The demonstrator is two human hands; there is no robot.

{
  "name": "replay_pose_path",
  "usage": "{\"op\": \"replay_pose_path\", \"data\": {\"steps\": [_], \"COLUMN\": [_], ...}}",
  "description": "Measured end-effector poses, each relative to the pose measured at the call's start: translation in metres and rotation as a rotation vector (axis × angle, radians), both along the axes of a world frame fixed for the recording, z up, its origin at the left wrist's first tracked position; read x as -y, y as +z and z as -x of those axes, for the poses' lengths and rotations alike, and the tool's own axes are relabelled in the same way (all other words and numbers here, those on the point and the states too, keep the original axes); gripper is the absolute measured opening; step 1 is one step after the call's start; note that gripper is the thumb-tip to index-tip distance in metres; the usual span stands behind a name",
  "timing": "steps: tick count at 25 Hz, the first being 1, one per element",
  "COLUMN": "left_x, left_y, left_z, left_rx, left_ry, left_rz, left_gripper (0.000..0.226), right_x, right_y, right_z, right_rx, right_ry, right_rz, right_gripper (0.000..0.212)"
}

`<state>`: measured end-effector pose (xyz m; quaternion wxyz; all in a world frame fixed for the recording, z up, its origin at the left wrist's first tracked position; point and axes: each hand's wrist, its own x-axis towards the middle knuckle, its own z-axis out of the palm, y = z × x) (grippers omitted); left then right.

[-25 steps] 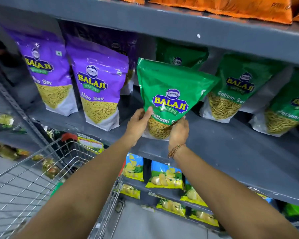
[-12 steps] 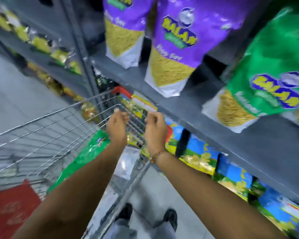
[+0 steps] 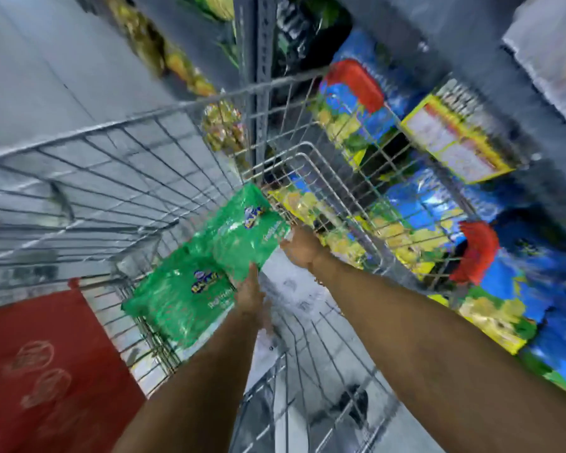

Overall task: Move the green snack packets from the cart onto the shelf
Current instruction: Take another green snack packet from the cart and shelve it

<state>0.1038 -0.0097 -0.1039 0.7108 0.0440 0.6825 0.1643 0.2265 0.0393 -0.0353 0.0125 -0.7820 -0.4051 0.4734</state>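
Two green snack packets lie in the wire cart (image 3: 121,125): an upper one (image 3: 239,233) and a lower one (image 3: 177,299) partly under it. My left hand (image 3: 249,294) reaches down with fingers stretched against the upper packet's near edge. At that packet's right corner is my right hand (image 3: 299,248), touching it; motion blur hides whether its fingers have closed. The grey shelf (image 3: 464,40) runs along the top right, with the pale bottom of one packet (image 3: 549,44) showing on it.
Red plastic corners (image 3: 353,83) cap the cart's rim beside the shelving. A red flap (image 3: 46,358) covers the cart's near left end. Blue and yellow chip packets (image 3: 422,204) fill the lower shelves behind the cart's right wall. Grey floor lies to the left.
My view has swung down from the shelf into the cart. Both hands left the packet standing on the shelf, passed over the cart rim and now reach the upper green packet inside.
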Motion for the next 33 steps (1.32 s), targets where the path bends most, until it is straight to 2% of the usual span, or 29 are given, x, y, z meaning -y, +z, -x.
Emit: {"op": "replay_pose_path", "data": {"steps": [3, 5, 8, 11, 15, 18, 20, 22, 24, 27, 31, 33], "left_x": [-0.004, -0.008, -0.011, -0.008, 0.038, 0.103, 0.154, 0.203, 0.242, 0.267, 0.265, 0.268], "left_y": [0.011, 0.033, 0.104, 0.196, 0.311, 0.361, 0.382, 0.397, 0.408, 0.411, 0.398, 0.389], "left_z": [-0.005, -0.006, -0.013, -0.023, -0.054, -0.097, -0.138, -0.183, -0.232, -0.305, -0.377, -0.395], "left_rx": [0.001, -0.023, -0.115, -0.215, -0.156, -0.12, -0.04, 0.011, 0.087, 0.227, 0.234, 0.278], "left_ry": [0.074, 0.013, 0.021, -0.007, -0.111, -0.222, -0.29, -0.377, -0.51, -0.714, -0.876, -0.991], "left_rz": [-0.04, -0.113, -0.363, -0.716, -1.217, -1.432, -1.531, -1.596, -1.619, -1.616, -1.531, -1.461], "left_gripper": [0.034, 0.024, 0.051, 0.046, 0.032, 0.034, 0.045, 0.043, 0.042, 0.038, 0.033, 0.032], "right_x": [0.01, 0.016, 0.027, 0.053, 0.127, 0.204, 0.259, 0.312, 0.358, 0.399, 0.414, 0.417], "right_y": [0.007, 0.031, 0.093, 0.172, 0.265, 0.298, 0.314, 0.323, 0.331, 0.336, 0.335, 0.328], "right_z": [0.001, 0.0, -0.002, -0.005, -0.021, -0.043, -0.071, -0.105, -0.145, -0.213, -0.285, -0.307], "right_rx": [0.103, 0.07, -0.017, -0.049, -0.11, -0.146, -0.184, -0.155, -0.073, 0.101, 0.178, 0.245], "right_ry": [-0.037, -0.15, -0.334, -0.43, -0.603, -0.792, -0.939, -1.074, -1.194, -1.315, -1.356, -1.476], "right_rz": [-0.036, -0.044, -0.158, -0.419, -0.955, -1.218, -1.354, -1.443, -1.509, -1.529, -1.349, -1.126], "right_gripper": [0.04, 0.042, 0.029, 0.029, 0.041, 0.046, 0.035, 0.03, 0.032, 0.05, 0.045, 0.044]}}
